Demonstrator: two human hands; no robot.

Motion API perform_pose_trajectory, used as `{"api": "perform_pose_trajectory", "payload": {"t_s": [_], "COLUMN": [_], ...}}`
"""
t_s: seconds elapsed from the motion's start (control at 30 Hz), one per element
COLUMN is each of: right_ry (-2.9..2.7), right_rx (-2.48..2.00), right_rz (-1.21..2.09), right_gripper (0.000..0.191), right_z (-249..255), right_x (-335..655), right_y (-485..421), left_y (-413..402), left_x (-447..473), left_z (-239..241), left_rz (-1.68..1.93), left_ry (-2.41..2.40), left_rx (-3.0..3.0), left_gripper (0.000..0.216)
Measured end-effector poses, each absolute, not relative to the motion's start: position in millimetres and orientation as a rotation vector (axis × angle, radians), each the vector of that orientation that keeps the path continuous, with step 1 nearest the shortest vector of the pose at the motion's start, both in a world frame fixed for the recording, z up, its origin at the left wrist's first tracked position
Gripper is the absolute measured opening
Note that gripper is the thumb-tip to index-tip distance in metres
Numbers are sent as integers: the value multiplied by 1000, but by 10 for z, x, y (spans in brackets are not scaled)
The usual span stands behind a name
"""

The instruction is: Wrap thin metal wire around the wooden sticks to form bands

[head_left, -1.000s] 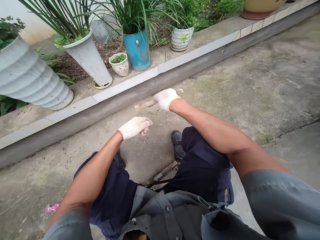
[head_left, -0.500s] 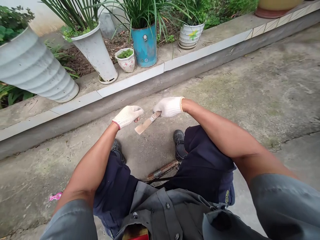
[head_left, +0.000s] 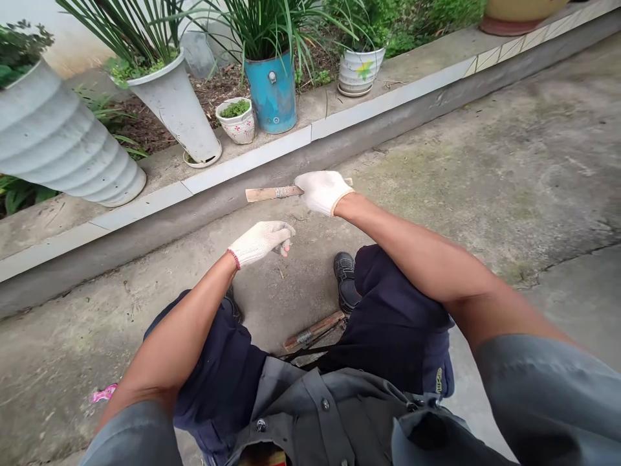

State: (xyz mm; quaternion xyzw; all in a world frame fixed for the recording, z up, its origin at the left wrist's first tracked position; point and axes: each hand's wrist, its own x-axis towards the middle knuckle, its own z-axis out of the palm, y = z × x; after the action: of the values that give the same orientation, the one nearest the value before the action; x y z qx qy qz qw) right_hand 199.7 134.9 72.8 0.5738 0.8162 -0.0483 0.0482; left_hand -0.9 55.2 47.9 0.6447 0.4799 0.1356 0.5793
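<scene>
My right hand (head_left: 321,192), in a white knit glove, is closed around a wooden stick (head_left: 262,194). A band of thin wire (head_left: 285,191) is wound round the stick just left of my fingers. One end points left, and a short bit shows beyond the hand on the right. My left hand (head_left: 264,242), gloved too, hangs below and to the left, apart from the stick. Its thumb and fingers are drawn together, with bare fingertips showing; whatever lies between them is too small to make out.
Another wooden piece bound with wire (head_left: 313,331) lies on the concrete between my feet, near my right shoe (head_left: 346,278). A pink object (head_left: 103,393) is on the ground at left. Along the low tiled ledge (head_left: 272,155) stand several plant pots, including a blue bucket (head_left: 272,97).
My right hand has lifted forward and turned the stick from slanting down-left to nearly level. My left hand has moved slightly right and nearer to me, away from the stick.
</scene>
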Motion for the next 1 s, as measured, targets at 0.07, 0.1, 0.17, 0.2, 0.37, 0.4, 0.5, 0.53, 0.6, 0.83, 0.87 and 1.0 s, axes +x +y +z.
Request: {"api": "perform_pose_trajectory", "payload": {"t_s": [0.07,0.1,0.17,0.2,0.37,0.4,0.5,0.53,0.6,0.83,0.87,1.0], "right_ry": [2490,2502,2504,2500,2422,2408,2449,2481,2534,2764,2777,2698], "right_rx": [1743,1744,1757,1762,1623,1552,1272,1175,1032,1092,1170,1590], "right_rz": [-49,-2,71,100,137,116,13,-25,-113,-577,-595,-440], "right_gripper": [29,29,27,26,26,26,19,18,21,21,24,31], "right_z": [726,725,719,711,622,603,571,571,589,736,748,749], "right_x": [1964,1952,1938,1935,1933,1932,1930,1933,1945,2016,2017,2004], "right_y": [1321,1310,1299,1301,1358,1366,1360,1346,1306,1189,1198,1284], "left_y": [529,519,506,505,612,650,763,793,837,806,773,613], "left_x": [-18,-25,-41,-53,-203,-251,-398,-440,-499,-384,-333,-134], "left_z": [470,469,483,500,644,668,700,697,673,531,519,495], "left_rz": [284,267,236,226,277,287,278,272,273,308,325,347], "left_ry": [1107,1099,1084,1086,1308,1376,1522,1544,1561,1390,1355,1230], "left_rx": [1509,1509,1525,1546,1775,1833,1977,1995,1977,1765,1679,1510], "left_gripper": [22,23,24,25,28,30,31,30,29,34,34,33]}}
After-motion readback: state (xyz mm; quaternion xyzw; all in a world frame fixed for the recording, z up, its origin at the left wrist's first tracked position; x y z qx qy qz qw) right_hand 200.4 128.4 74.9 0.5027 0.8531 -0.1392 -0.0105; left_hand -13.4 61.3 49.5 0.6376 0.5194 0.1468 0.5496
